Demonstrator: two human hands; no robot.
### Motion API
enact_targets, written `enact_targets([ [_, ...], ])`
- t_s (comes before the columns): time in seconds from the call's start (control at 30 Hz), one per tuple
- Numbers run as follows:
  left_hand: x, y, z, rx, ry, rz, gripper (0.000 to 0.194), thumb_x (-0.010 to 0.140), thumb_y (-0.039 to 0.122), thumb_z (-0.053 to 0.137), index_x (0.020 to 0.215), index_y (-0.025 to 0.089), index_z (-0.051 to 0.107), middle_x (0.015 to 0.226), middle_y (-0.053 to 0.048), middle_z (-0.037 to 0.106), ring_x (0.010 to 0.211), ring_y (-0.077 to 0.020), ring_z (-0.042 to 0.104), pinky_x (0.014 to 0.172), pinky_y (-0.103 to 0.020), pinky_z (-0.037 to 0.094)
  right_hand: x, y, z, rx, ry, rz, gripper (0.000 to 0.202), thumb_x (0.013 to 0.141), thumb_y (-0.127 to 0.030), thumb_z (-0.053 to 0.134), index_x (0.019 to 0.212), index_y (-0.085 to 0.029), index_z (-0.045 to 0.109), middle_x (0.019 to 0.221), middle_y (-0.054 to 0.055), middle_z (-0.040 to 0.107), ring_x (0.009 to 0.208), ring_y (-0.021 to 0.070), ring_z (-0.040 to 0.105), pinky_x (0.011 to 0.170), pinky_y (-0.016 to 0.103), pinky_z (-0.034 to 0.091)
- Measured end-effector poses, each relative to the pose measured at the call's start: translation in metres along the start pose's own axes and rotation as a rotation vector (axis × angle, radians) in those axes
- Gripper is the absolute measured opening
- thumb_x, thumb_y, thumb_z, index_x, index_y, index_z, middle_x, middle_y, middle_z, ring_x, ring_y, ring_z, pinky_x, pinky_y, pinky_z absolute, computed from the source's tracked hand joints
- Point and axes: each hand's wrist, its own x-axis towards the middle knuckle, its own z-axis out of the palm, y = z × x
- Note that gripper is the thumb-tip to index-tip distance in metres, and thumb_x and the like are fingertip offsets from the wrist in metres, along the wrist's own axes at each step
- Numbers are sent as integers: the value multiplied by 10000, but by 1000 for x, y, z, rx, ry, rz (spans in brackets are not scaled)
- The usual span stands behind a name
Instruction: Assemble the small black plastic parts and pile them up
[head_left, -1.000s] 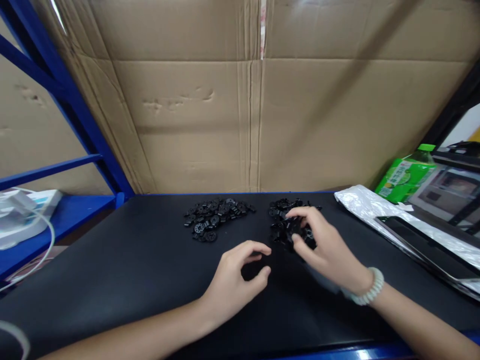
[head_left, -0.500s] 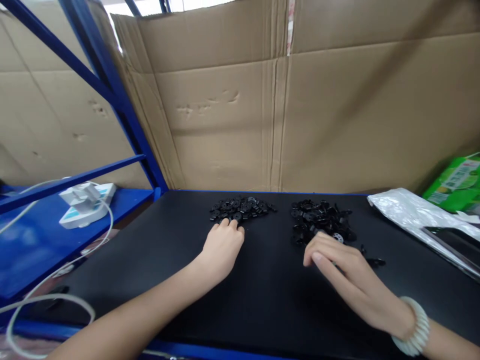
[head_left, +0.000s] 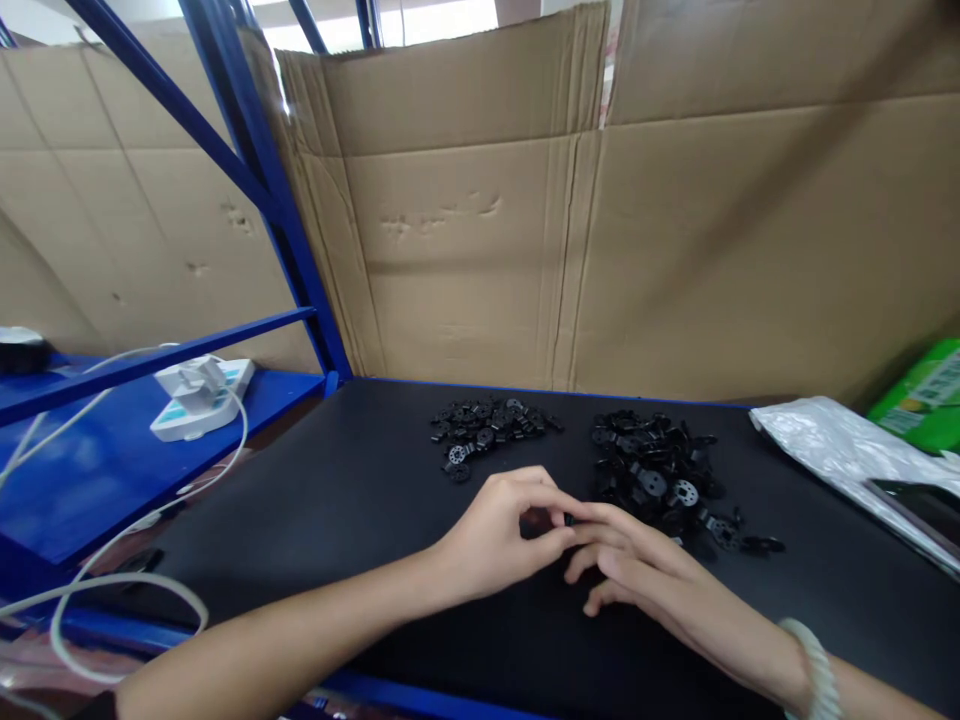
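Observation:
My left hand [head_left: 504, 530] is in front of the two piles, thumb and fingers pinched on a small black plastic piece [head_left: 568, 519], mostly covered by fingertips. My right hand [head_left: 637, 560] reaches in from the right, its fingers apart and loosely bent. Its index fingertip meets the left fingertips at the piece; no separate part shows in it. Beyond the left hand lies a pile of small black plastic parts [head_left: 491, 425] with round perforated discs. Behind the right hand is a second, taller pile of black disc-shaped parts [head_left: 656, 465], some loose at its near right edge.
The black tabletop [head_left: 315, 500] backs onto a cardboard wall [head_left: 465, 290]. On the right lie a silvery plastic bag [head_left: 817, 440], a dark phone-like object [head_left: 922, 510] and a green package [head_left: 926, 400]. At left are a blue frame [head_left: 300, 260], a white power strip [head_left: 202, 400] and a cable [head_left: 225, 465].
My left hand has come back from the left pile and moved right, now pinching a small black piece. My right hand has moved slightly left, its fingers spreading, and the hands now meet.

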Motion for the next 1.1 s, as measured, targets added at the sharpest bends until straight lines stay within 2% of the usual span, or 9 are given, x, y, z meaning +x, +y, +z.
enact_targets([
  [0.1, -5, -2, 17, -209, 4, -58, 161, 781, 108, 625, 882, 154, 742, 768, -13, 541, 711, -119, 579, 609, -190, 531, 2, -1, 1, 126, -14, 43, 284, 888, -326, 574, 1152, -228, 544, 1125, 77, 541, 1065, 222, 521, 871, 407, 480],
  [0.2, -6, -5, 26, -245, 53, -40, 123, 761, 110, 646, 837, 144, 736, 775, -16, 532, 688, -114, 563, 604, -201, 531, 2, -1, 1, 155, 39, 29, 209, 877, -298, 594, 1057, -191, 588, 1090, 77, 549, 1028, 204, 527, 865, 388, 478],
  [0.43, -7, -2, 25, -350, 122, 18, 51, 744, 93, 670, 724, 140, 661, 868, -20, 491, 709, -101, 565, 614, -203, 539, 3, 1, 1, 342, 68, 46, 338, 849, -265, 645, 1158, -209, 520, 888, 21, 590, 911, 180, 600, 853, 410, 486],
  [0.5, -7, 0, 25, -343, 122, 32, 72, 729, 72, 671, 713, 139, 652, 877, -27, 503, 719, -108, 565, 608, -204, 538, 4, 1, 1, 345, 63, 44, 270, 872, -307, 617, 1096, -173, 550, 827, 25, 599, 851, 176, 619, 811, 388, 494],
  [0.6, -7, 4, 25, -349, 147, 50, 113, 712, 32, 660, 685, 136, 625, 884, -41, 545, 739, -123, 583, 616, -211, 542, 7, 3, -1, 301, 68, 41, 242, 866, -365, 618, 879, -126, 582, 775, 38, 601, 704, 142, 605, 682, 317, 491],
  [0.73, -6, 4, 26, -394, 195, 95, 178, 709, 19, 675, 827, 152, 656, 907, -48, 595, 800, -143, 604, 701, -242, 549, 9, 9, -6, 303, 81, 40, 224, 829, -322, 675, 829, -116, 589, 657, 0, 564, 559, 79, 514, 559, 222, 396],
  [0.87, -6, 0, 29, -460, 205, 53, 285, 697, 47, 739, 945, 172, 674, 973, -55, 664, 918, -177, 638, 842, -280, 530, 8, 10, -7, 360, 38, 40, 227, 812, -307, 697, 836, -111, 586, 617, -17, 542, 527, 65, 479, 525, 204, 343],
  [1.0, -6, -4, 30, -474, 208, 44, 245, 703, 53, 753, 911, 177, 719, 942, -57, 716, 916, -194, 667, 853, -293, 530, 6, 5, -5, 388, 0, 54, 163, 842, -255, 649, 871, -118, 567, 668, 1, 565, 596, 90, 536, 571, 221, 384],
  [1.1, -6, -3, 30, -408, 200, 114, 275, 695, 48, 765, 933, 185, 750, 922, -63, 732, 906, -201, 674, 845, -293, 532, 5, 1, -5, 436, -29, 71, 212, 784, -149, 652, 965, -146, 541, 778, 17, 603, 724, 141, 604, 672, 281, 445],
])
